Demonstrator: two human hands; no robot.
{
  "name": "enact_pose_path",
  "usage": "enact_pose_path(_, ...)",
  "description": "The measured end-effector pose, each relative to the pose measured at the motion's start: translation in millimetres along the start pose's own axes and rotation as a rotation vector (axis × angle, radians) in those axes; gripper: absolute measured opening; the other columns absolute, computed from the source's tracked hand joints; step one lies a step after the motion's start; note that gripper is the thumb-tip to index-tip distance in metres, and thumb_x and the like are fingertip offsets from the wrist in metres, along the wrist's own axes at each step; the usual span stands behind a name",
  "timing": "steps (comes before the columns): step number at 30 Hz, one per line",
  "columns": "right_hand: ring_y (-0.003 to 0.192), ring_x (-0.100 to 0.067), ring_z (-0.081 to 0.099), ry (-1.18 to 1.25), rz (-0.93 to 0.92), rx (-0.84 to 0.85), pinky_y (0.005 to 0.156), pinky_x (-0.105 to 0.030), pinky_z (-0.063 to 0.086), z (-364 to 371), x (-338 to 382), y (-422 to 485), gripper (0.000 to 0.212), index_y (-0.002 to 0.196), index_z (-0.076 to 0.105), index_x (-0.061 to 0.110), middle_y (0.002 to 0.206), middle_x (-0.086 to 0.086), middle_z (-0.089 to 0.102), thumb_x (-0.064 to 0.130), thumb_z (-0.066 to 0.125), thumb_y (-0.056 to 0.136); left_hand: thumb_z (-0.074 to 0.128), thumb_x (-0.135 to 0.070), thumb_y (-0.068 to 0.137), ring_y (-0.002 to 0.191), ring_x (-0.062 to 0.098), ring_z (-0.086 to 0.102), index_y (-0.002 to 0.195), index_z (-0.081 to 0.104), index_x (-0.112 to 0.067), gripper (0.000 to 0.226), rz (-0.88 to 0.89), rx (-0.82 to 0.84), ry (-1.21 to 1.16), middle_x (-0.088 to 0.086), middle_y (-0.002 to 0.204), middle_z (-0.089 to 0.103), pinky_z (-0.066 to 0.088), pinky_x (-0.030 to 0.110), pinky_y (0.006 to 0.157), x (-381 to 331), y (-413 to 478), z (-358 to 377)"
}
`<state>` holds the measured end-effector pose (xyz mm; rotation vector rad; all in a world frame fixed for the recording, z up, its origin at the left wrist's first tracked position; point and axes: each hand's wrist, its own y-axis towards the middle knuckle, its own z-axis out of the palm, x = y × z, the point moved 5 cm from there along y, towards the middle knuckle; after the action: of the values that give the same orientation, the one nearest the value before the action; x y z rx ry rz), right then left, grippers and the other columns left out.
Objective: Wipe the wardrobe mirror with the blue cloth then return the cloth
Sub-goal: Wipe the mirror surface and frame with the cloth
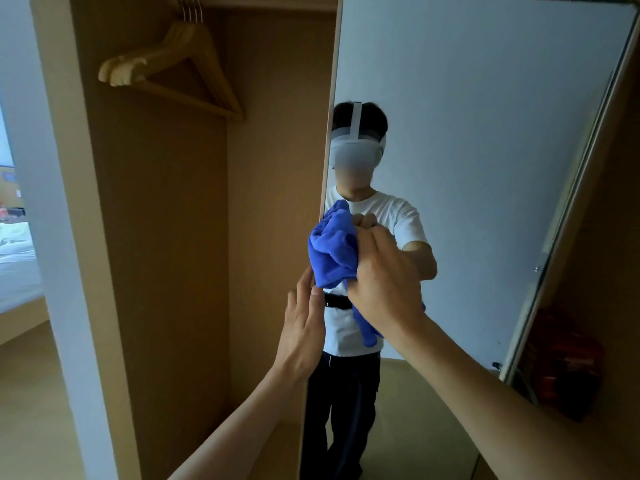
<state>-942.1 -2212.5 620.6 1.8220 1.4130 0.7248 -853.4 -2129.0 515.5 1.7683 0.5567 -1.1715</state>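
Right hand (384,282) grips the bunched blue cloth (332,251), pressed on the wardrobe mirror (485,133) at its left edge. Left hand (303,327), fingers straight, lies flat against that edge, 7 o'clock of the cloth. Bare glass runs 12 to 4 o'clock. Wooden hangers (173,67) at 10 o'clock, well apart.

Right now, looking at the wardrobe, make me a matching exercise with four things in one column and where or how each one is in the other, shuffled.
1 blue cloth
2 left hand
3 right hand
4 wooden hangers

A hang high inside the wardrobe
B fingers straight, at the left edge of the mirror
C bunched up in front of the mirror
D curled round the blue cloth

Pairs: 1-C, 2-B, 3-D, 4-A
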Motion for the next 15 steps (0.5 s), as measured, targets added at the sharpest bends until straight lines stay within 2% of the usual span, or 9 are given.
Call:
enact_pose_path(2,0.093,-0.026,0.062,-0.082,-0.063,0.063,0.067,-0.03,0.042,-3,0,8,0.044,0.119,0.06,0.01,0.104,-0.006,0.061,0.013,0.068,0.076,0.019,-0.066,0.101,0.14,0.0,0.037,0.146,0.036,-0.055,0.049,-0.011,0.027,-0.042,-0.036,0.142,0.044,0.032,0.042,0.118,4,4,-8)
enact_pose_path(4,0.099,-0.026,0.06,-0.205,-0.157,0.104,0.071,-0.033,0.043,-8,1,18,0.038,0.119,0.057,0.015,0.107,-0.005,0.061,0.018,0.059,0.081,0.015,-0.075,0.094,0.139,0.009,0.045,0.143,0.04,-0.058,0.057,-0.024,0.078,-0.068,-0.018,0.146,0.051,0.034,0.048,0.118,4,8,-12)
enact_pose_path(6,0.1,-0.03,0.058,-0.306,-0.224,0.131,0.079,-0.039,0.046,-10,5,23,0.035,0.119,0.056,0.013,0.11,-0.008,0.06,0.018,0.052,0.085,0.014,-0.083,0.086,0.126,0.006,0.057,0.13,0.046,-0.069,0.055,-0.055,0.098,-0.098,-0.02,0.132,0.063,0.043,0.045,0.111,5,9,-16)
enact_pose_path(8,0.1,-0.033,0.056,-0.388,-0.264,0.152,0.084,-0.043,0.044,-8,11,20,0.036,0.12,0.055,0.01,0.112,-0.012,0.06,0.017,0.044,0.087,0.013,-0.087,0.084,0.108,-0.004,0.065,0.12,0.051,-0.072,0.054,-0.075,0.103,-0.116,-0.028,0.114,0.069,0.049,0.033,0.096,8,8,-18)
enact_pose_path(10,0.096,-0.033,0.056,-0.394,-0.282,0.132,0.08,-0.043,0.042,-7,15,12,0.038,0.116,0.059,0.01,0.108,-0.011,0.062,0.017,0.036,0.087,0.013,-0.083,0.087,0.1,-0.007,0.066,0.115,0.058,-0.063,0.056,-0.095,0.092,-0.156,-0.025,0.107,0.072,0.048,0.026,0.087,12,8,-19)
enact_pose_path(12,0.09,-0.031,0.055,-0.373,-0.291,0.11,0.073,-0.041,0.039,-6,18,4,0.035,0.109,0.061,0.012,0.101,-0.008,0.062,0.017,0.034,0.087,0.018,-0.078,0.086,0.095,-0.005,0.068,0.111,0.062,-0.048,0.058,-0.139,0.073,-0.207,-0.014,0.106,0.073,0.047,0.028,0.086,15,10,-19)
enact_pose_path(15,0.089,-0.03,0.054,-0.382,-0.294,0.121,0.072,-0.041,0.038,1,19,-3,0.028,0.107,0.06,0.013,0.099,-0.006,0.061,0.012,0.044,0.084,0.022,-0.076,0.077,0.104,0.005,0.068,0.113,0.063,-0.037,0.067,-0.158,0.086,-0.227,-0.003,0.117,0.07,0.051,0.031,0.09,16,11,-16)
